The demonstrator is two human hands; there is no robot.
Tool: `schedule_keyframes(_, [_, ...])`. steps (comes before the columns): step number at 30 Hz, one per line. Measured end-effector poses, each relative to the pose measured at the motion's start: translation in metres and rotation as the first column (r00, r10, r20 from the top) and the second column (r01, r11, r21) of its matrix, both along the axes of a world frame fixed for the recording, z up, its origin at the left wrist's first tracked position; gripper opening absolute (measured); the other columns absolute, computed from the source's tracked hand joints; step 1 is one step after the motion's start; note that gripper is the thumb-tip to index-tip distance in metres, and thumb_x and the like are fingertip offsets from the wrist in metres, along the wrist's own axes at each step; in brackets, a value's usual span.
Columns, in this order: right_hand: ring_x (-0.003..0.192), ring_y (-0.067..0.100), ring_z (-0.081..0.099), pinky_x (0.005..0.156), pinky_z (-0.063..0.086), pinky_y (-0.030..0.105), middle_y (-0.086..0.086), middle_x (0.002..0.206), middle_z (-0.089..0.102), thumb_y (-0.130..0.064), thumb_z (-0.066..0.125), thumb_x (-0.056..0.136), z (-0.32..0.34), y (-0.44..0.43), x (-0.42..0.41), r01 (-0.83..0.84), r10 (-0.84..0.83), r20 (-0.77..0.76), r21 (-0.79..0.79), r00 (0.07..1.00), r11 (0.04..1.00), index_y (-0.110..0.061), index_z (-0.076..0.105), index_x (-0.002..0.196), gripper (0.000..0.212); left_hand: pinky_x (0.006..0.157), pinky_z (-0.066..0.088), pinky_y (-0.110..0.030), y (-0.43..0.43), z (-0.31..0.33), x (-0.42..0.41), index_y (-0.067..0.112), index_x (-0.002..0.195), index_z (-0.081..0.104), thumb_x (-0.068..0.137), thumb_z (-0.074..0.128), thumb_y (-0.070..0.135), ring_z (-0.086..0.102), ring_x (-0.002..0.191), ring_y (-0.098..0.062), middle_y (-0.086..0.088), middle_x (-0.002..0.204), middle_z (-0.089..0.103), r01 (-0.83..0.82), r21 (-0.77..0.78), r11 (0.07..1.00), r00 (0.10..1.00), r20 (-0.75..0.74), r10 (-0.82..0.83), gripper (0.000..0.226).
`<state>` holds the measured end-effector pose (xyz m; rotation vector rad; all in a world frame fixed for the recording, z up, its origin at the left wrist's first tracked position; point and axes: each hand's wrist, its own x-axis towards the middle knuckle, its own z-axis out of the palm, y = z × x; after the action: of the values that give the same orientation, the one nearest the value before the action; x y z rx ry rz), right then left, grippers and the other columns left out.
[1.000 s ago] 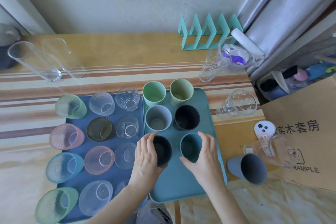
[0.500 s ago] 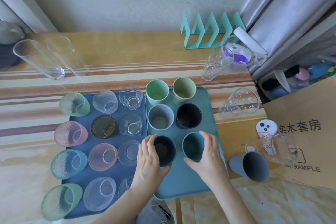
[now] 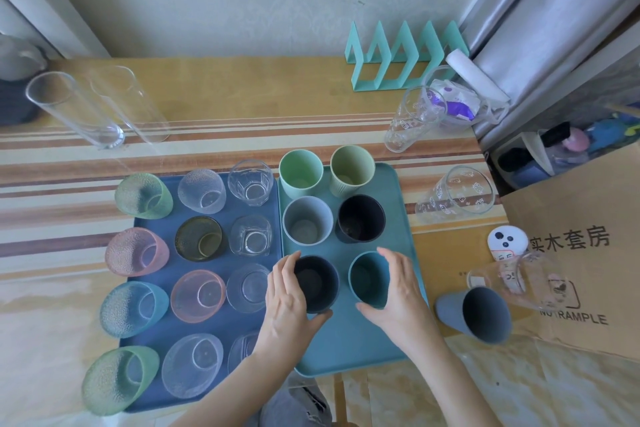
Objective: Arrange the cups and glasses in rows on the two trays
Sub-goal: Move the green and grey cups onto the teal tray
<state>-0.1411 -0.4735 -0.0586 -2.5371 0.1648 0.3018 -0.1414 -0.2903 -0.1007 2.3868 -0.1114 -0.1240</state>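
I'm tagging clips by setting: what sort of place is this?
Probably a room in a home: a wooden table with a striped cloth against the wall, a curtain, and a cardboard box alongside.

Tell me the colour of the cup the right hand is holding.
It is a teal cup, shown best in the head view.

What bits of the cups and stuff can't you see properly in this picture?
All in the head view:
- The clear glass at the near right corner of the blue tray is mostly hidden by the left forearm.
- The left wall of the dark blue cup is covered by the left hand.
- The right wall of the teal cup is covered by the right hand.
- The dark object at far left is cut off by the picture edge.
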Motion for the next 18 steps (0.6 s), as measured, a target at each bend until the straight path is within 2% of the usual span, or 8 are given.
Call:
schedule_keyframes(3, [0.132, 0.016, 0.031, 0.097, 0.036, 0.023, -0.002, 0.141, 0.026, -0.038, 0.079, 0.067, 0.002, 0.0, 0.001, -0.016, 0.017, -0.059, 0.024, 0.998, 1.0, -0.021, 0.017, 0.142, 0.098, 0.105, 0.03, -0.035, 0.001, 0.003, -0.003, 0.013, 0.136, 0.023, 0.052, 0.085, 0.041, 0.031, 0.119, -0.02, -0.009, 0.132, 0.037, 0.001, 0.0, 1.0, 1.0, -0.021, -0.001, 0.109])
schedule_keyframes(6, [0.138, 0.013, 0.019, 0.109, 0.026, 0.032, -0.003, 0.149, 0.014, -0.055, 0.076, 0.06, 0.014, -0.003, 0.003, 0.08, -0.058, -0.143, 0.152, 0.988, 0.985, -0.023, 0.005, 0.146, 0.116, 0.108, 0.021, -0.03, 0.002, 0.016, -0.005, 0.006, 0.138, 0.026, 0.069, 0.061, 0.063, 0.031, 0.124, -0.018, -0.004, 0.136, 0.032, 0.004, -0.037, 0.999, 1.0, 0.029, -0.003, 0.096])
schedule_keyframes(8, [0.138, 0.01, 0.017, 0.112, 0.023, 0.034, -0.007, 0.149, 0.016, -0.062, 0.07, 0.061, 0.026, -0.008, 0.012, 0.169, -0.149, -0.099, 0.231, 0.984, 0.958, -0.027, 0.008, 0.146, 0.111, 0.108, 0.021, -0.028, 0.007, 0.028, 0.004, 0.009, 0.138, 0.029, 0.079, 0.053, 0.058, 0.033, 0.126, -0.018, -0.003, 0.137, 0.034, -0.005, -0.076, 0.997, 0.997, 0.083, 0.012, 0.081])
schedule_keyframes(11, [0.138, 0.013, 0.017, 0.111, 0.018, 0.029, -0.002, 0.15, 0.021, -0.045, 0.074, 0.069, 0.03, -0.01, 0.043, 0.185, -0.19, 0.009, 0.192, 0.982, 0.964, -0.022, 0.014, 0.145, 0.1, 0.108, 0.019, -0.024, 0.014, 0.035, 0.034, 0.01, 0.136, 0.035, 0.08, 0.053, 0.049, 0.035, 0.127, -0.019, -0.005, 0.137, 0.037, -0.039, -0.076, 0.996, 0.991, 0.125, 0.049, 0.07])
schedule_keyframes(14, [0.14, 0.018, 0.017, 0.112, 0.019, 0.032, 0.003, 0.152, 0.019, -0.038, 0.076, 0.071, 0.021, -0.001, 0.076, 0.122, -0.121, -0.016, 0.118, 0.993, 0.985, -0.016, 0.014, 0.145, 0.099, 0.105, 0.02, -0.025, 0.012, 0.038, 0.07, 0.013, 0.134, 0.039, 0.074, 0.057, 0.05, 0.036, 0.125, -0.021, -0.005, 0.136, 0.039, -0.037, -0.01, 0.999, 0.993, 0.113, 0.038, 0.072])
schedule_keyframes(18, [0.138, 0.021, 0.023, 0.107, 0.026, 0.031, 0.005, 0.15, 0.022, -0.034, 0.077, 0.07, 0.008, 0.009, 0.095, 0.056, -0.054, -0.059, 0.033, 0.997, 0.998, -0.011, 0.017, 0.144, 0.098, 0.103, 0.033, -0.037, 0.003, 0.034, 0.091, 0.008, 0.131, 0.042, 0.065, 0.078, 0.037, 0.037, 0.122, -0.026, -0.007, 0.132, 0.042, 0.018, 0.055, 0.998, 0.997, 0.068, -0.022, 0.08])
